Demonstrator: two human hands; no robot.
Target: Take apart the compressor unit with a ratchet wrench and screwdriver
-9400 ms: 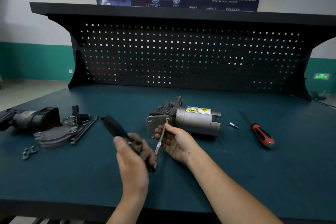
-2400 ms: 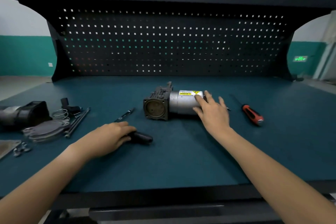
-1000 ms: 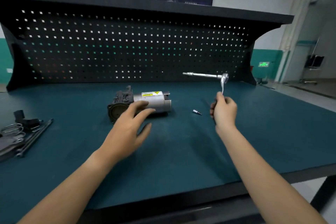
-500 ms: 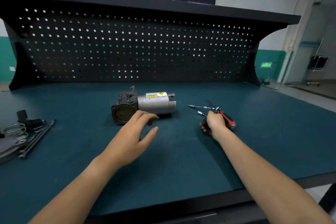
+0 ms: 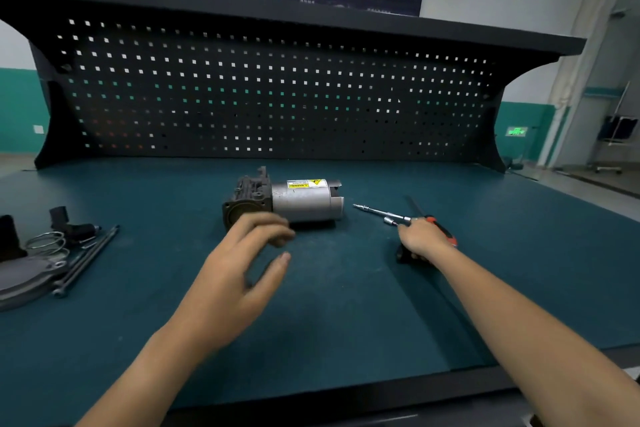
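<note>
Two hands in view, one tool in play. R hand (image 5: 420, 241) is wrapped round the black grip of the ratchet wrench (image 5: 379, 212), low at the bench (image 5: 346, 322). The red-handled screwdriver (image 5: 441, 227) is just behind my knuckles, touching or not I can't tell. L hand (image 5: 239, 270) holds nothing, fingers loose and spread, hovering just in front of the compressor unit (image 5: 294, 203), not on it.

Step, as I read it: tool handling btwn fasteners. The wrench is either going down or coming up beside the driver; can't say which. Next move needs L hand on the body to stop it rolling, then the tool tip square on a fastener.

Unit sits mid-bench on its side, long axis approx. left-right. Dark cast head w/ round flange faces left and a bit toward me. Silver motor can, warning label up, ends in a notched rim pointing right. Wrench extension points left at that rim, near but apart. Removed bits, spring (image 5: 46, 243) and long bolts (image 5: 88, 256), lie far left.
</note>
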